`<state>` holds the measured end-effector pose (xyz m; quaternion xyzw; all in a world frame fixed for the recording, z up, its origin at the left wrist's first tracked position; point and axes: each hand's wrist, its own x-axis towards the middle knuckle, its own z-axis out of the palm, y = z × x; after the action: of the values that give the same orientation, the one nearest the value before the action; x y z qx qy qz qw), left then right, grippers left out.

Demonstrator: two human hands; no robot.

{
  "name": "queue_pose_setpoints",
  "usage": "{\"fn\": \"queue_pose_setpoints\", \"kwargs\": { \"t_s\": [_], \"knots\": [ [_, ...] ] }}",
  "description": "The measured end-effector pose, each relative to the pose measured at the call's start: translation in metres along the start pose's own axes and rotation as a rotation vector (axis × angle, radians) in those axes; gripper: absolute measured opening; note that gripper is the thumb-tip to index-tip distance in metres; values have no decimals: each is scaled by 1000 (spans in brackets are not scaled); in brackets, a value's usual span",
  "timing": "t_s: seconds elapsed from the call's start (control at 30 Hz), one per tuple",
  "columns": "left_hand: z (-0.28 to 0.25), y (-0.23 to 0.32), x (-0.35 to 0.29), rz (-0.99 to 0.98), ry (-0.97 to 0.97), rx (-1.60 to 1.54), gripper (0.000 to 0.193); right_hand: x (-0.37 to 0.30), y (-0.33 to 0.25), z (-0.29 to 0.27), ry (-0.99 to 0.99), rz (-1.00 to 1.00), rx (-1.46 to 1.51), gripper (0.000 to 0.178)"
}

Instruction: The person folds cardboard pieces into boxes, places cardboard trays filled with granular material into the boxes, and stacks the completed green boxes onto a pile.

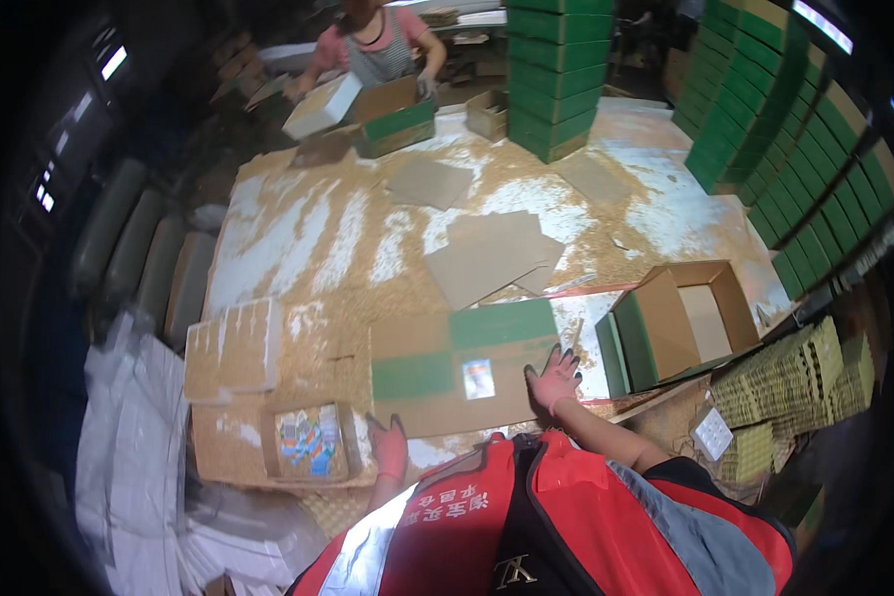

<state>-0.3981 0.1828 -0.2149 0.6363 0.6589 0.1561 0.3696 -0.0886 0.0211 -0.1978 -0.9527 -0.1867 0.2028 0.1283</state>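
Note:
A flattened cardboard box (422, 417) with green panels lies on the table in front of me, a small white-and-blue label (479, 378) on its face. My right hand (554, 380), in a pink glove with dark fingertips, rests with fingers spread at the carton's right edge. At its lower left corner is my left hand (389, 447), gloved alike, with thumb and fingers apart. To the left of that hand, a small open carton (352, 447) holds a pile of colourful labels or packets.
An open green-and-brown box (656, 328) stands at right, near yellow egg-tray stacks (780, 382). Loose cardboard sheets (492, 253) lie mid-table; white slabs (251, 343) sit left. Tall green box stacks (558, 79) rise behind. Across the table a person (382, 50) handles another carton (399, 129).

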Motion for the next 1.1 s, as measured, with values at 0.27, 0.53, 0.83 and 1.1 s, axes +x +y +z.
{"fn": "queue_pose_setpoints", "kwargs": {
  "t_s": [0.27,0.53,0.83,1.1],
  "knots": [
    [-164,118,3,306,19,488,51,-45,-43,-166,-526,-670,-16,111],
    [-155,223,32,908,226,702,47,16,-71,-253,-480,-899,-371,52],
    [-88,244,-23,1306,27,694,54,-21,-115,-209,53,-1255,-435,80],
    [-97,245,-59,1554,-158,544,40,-31,-198,-241,-135,-1343,-194,82]
  ]
}}
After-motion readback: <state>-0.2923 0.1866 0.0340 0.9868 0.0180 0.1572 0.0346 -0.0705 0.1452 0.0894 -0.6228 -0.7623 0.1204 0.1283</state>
